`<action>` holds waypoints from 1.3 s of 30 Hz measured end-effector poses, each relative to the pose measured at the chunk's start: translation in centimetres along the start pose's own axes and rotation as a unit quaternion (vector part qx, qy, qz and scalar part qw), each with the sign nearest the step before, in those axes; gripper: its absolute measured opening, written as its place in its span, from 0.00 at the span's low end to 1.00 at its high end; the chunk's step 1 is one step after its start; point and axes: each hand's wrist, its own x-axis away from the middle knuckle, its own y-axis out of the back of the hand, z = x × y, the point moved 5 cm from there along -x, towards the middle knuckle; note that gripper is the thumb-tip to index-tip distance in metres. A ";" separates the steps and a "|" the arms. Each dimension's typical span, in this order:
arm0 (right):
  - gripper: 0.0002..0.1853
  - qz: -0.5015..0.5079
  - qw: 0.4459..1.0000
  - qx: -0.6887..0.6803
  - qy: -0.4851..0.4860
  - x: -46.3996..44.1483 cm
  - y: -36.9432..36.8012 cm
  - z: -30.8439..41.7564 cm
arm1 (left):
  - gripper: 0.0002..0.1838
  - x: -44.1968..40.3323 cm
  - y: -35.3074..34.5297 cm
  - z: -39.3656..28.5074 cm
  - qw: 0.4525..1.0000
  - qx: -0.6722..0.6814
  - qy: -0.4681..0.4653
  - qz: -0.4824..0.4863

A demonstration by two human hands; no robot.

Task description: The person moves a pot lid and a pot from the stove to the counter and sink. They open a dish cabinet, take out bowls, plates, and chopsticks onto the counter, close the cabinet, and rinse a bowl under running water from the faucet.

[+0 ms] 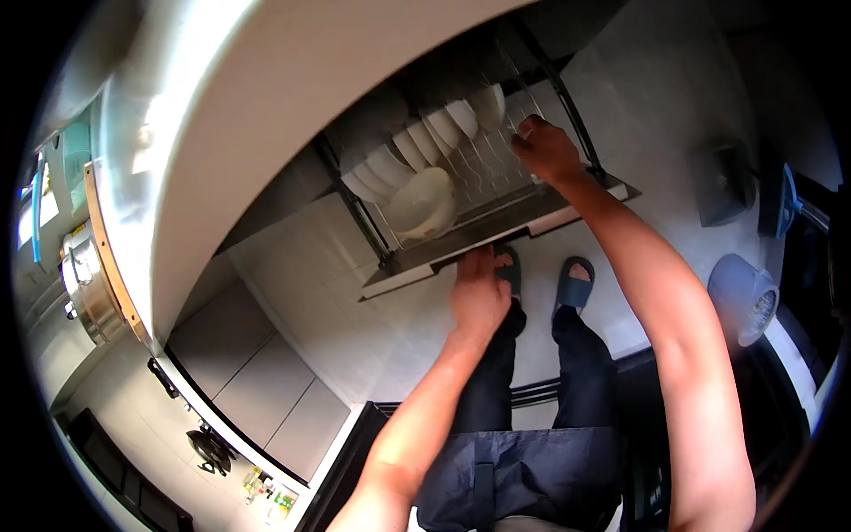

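Observation:
A pull-out dish drawer (403, 277) stands open below the counter. My left hand (480, 297) is at the middle of its front, fingers closed over the edge by the handle cut-out. Inside, a wire rack (483, 173) holds several white bowls or plates (386, 167) standing on edge in a row. One larger pale bowl (421, 206) leans nearest the drawer front. Over the right end of the rack is my right hand (548, 152), its fingers curled together close to the wires. Whatever those fingers hold, if anything, is hidden.
The white counter edge (239, 115) curves overhead. On the counter at left is a steel pot (91, 288) beside a wooden board (111, 257). My slippered feet (576, 282) are on the tiled floor below the drawer. A grey bin-like object (743, 297) stands at right.

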 end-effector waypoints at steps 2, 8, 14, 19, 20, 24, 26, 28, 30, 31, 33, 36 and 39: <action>0.20 -0.006 1.000 0.009 0.003 -1.6 -0.9 1.5 | 0.32 0.1 0.1 0.1 1.000 0.015 -0.008 0.003; 0.25 -0.017 0.995 0.080 -0.059 -5.3 -2.9 1.5 | 0.19 0.2 1.3 -0.6 0.999 0.043 0.002 -0.033; 0.22 -0.013 0.988 0.130 -0.083 -8.7 -5.3 0.4 | 0.25 0.8 0.1 0.0 0.998 0.054 0.029 -0.014; 0.21 -0.017 0.991 0.123 -0.059 -11.2 -8.1 -2.7 | 0.30 1.1 -0.2 0.6 0.996 0.076 0.031 -0.040; 0.21 -0.013 0.989 0.142 -0.049 -10.3 -7.2 -1.8 | 0.30 1.2 -0.2 0.5 0.995 0.087 0.030 -0.041; 0.20 -0.021 0.991 0.126 -0.049 -8.5 -5.6 -0.7 | 0.27 1.8 -0.4 0.9 0.994 0.101 0.031 -0.017; 0.20 -0.007 0.991 0.123 -0.049 -7.0 -4.4 -0.1 | 0.25 2.3 -0.4 1.3 0.985 0.171 0.014 -0.024; 0.20 -0.008 0.992 0.119 -0.046 -5.6 -3.5 0.0 | 0.21 2.3 0.6 1.4 0.943 0.323 0.080 -0.009; 0.20 -0.010 0.992 0.118 -0.047 -3.8 -2.0 -0.4 | 0.19 2.0 1.6 2.9 0.915 0.372 0.155 -0.015; 0.19 -0.009 0.994 0.109 -0.032 -2.9 -1.2 -0.3 | 0.16 0.5 3.2 2.6 0.933 0.333 0.135 -0.030; 0.18 -0.017 0.994 0.103 -0.022 -1.4 0.6 0.0 | 0.12 -4.1 4.7 2.6 0.951 0.286 0.100 -0.061; 0.17 -0.046 0.994 0.095 -0.004 1.1 3.4 -0.5 | 0.10 -11.8 2.7 3.9 0.915 0.389 0.102 -0.031; 0.14 -0.017 0.999 -0.011 0.025 3.2 6.0 -1.1 | 0.15 -17.7 0.9 1.9 0.822 0.498 0.275 -0.042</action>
